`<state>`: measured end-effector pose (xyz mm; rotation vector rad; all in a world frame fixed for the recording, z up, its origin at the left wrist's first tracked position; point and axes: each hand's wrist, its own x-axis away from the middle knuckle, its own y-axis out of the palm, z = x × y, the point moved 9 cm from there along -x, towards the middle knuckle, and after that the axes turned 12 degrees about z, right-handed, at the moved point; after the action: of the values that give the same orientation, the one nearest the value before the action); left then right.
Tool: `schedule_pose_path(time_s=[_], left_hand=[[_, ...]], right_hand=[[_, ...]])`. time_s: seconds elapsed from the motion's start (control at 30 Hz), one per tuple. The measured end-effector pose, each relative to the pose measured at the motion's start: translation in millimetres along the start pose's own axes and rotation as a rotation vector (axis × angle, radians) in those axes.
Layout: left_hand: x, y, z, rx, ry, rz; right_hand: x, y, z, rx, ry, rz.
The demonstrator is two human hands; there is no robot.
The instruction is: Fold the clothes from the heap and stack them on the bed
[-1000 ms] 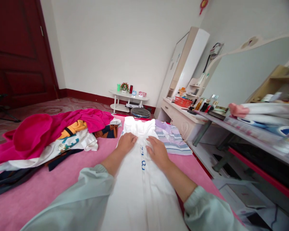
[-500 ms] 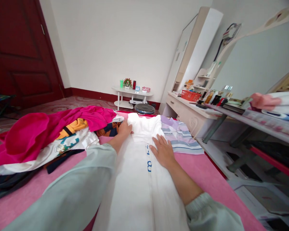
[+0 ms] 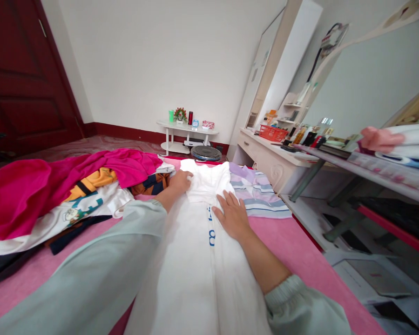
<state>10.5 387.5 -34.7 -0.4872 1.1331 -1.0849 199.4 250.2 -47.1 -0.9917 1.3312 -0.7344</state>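
Note:
A long white garment (image 3: pixel 181 260) with blue lettering lies lengthwise in front of me on the pink bedspread (image 3: pixel 282 246). Its far end is bunched and creased. At the left edge of that end, my left hand (image 3: pixel 179 183) is closed on the cloth with bent fingers. My right hand (image 3: pixel 233 217) rests flat on the garment's right side, fingers spread, just beside the lettering. Beyond the right hand lies a lilac, grey and white striped garment (image 3: pixel 261 204), partly covered by the white one.
To the left is a pile of clothes with a magenta garment (image 3: pixel 70 181) on top. A low white table (image 3: pixel 185 129) stands by the far wall. On the right are a dresser (image 3: pixel 258 145) with a red basket (image 3: pixel 273 133) and a grey-legged shelf (image 3: pixel 335 156).
The view has shifted slightly, so the scene sits a little further left and higher. Both hands keep nearly the same places on the white garment.

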Motion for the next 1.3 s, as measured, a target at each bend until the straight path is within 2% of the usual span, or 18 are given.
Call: schedule_pose_path(time_s=[0.13, 0.3, 0.37, 0.47, 0.57, 0.67, 0.8, 0.9, 1.1, 1.3], left_hand=[[10.6, -8.8, 1.4, -0.046, -0.012, 0.083], [22.5, -25.8, 16.7, -0.089, 0.033, 0.172], [22.4, -22.2, 26.4, -0.085, 0.124, 0.111], [25.6, -1.0, 32.5, -0.072, 0.24, -0.095], [30.3, 13.6, 18.8, -0.112, 0.169, -0.209], [41.1, 14.8, 6.3, -0.173, 0.075, -0.249], [68.7, 0.0, 10.1, -0.178, 0.135, -0.25], [96.9, -16.2, 15.5, -0.144, 0.226, -0.252], [157.1, -52.0, 16.7, -0.13, 0.312, -0.25], [214.8, -87.0, 43.1, -0.064, 0.506, -0.271]], right_hand=[[0.0, 0.1, -0.4, -0.001, -0.001, -0.011], [0.0, 1.3, 0.2, -0.001, -0.007, 0.003], [-0.1, 1.8, 0.5, -0.001, -0.009, 0.01], [-0.2, 1.8, 1.3, -0.007, -0.005, 0.006], [0.1, 1.6, 1.7, -0.011, -0.001, -0.014], [1.0, 0.9, 1.4, -0.01, -0.008, -0.022], [2.5, -0.7, 0.9, 0.004, -0.015, -0.013], [3.9, -0.6, 0.0, 0.022, -0.01, -0.029], [12.6, -1.0, -3.3, 0.015, 0.006, -0.067], [39.7, -12.3, -11.8, -0.046, -0.001, -0.122]])
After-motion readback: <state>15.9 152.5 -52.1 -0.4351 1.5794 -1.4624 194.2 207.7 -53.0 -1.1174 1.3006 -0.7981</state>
